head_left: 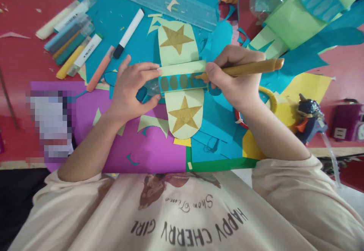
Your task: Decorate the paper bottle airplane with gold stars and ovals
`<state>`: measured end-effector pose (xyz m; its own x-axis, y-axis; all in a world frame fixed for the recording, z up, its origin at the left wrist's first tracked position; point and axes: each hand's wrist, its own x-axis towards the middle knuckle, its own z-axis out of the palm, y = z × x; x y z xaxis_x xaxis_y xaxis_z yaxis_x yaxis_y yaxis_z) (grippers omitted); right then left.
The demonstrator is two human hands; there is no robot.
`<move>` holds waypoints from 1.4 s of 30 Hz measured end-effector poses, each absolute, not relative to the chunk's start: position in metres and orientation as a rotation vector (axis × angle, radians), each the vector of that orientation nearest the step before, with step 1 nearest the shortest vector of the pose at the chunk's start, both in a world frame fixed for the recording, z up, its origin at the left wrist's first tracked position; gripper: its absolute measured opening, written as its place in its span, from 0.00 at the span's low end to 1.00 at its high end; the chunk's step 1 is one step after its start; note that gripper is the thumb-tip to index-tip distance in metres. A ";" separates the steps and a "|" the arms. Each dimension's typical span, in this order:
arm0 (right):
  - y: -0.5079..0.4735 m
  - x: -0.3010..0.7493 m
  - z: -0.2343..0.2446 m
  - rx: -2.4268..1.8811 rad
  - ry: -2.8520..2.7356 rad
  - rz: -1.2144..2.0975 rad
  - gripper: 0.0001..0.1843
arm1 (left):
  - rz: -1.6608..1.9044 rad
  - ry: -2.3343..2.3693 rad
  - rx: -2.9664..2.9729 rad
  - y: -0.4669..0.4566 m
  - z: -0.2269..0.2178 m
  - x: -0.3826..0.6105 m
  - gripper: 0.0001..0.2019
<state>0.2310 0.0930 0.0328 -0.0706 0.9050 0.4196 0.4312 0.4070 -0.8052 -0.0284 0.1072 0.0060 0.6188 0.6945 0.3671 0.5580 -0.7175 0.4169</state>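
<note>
A paper-covered bottle plane (182,80) lies across the middle of the table, with pale green wings that each bear a gold star and a teal strip of gold ovals along its body. My left hand (132,88) grips the plane's left end, fingers curled round it. My right hand (237,78) is closed on a gold marker (250,68), whose tip touches the right end of the teal strip.
Several markers (71,38) and a black-and-white pen (128,33) lie at the upper left. Teal, purple, yellow and green paper sheets cover the red table. A glue gun (309,120) stands at right, a clear ruler (170,2) at top.
</note>
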 end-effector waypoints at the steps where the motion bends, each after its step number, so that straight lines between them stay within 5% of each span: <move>1: 0.093 0.231 0.033 -1.191 -1.690 0.610 0.20 | 0.749 1.023 2.578 0.107 0.006 -0.028 0.18; 42: 0.095 0.234 0.028 -1.273 -1.623 0.726 0.22 | 0.713 1.049 2.545 0.108 0.005 -0.030 0.20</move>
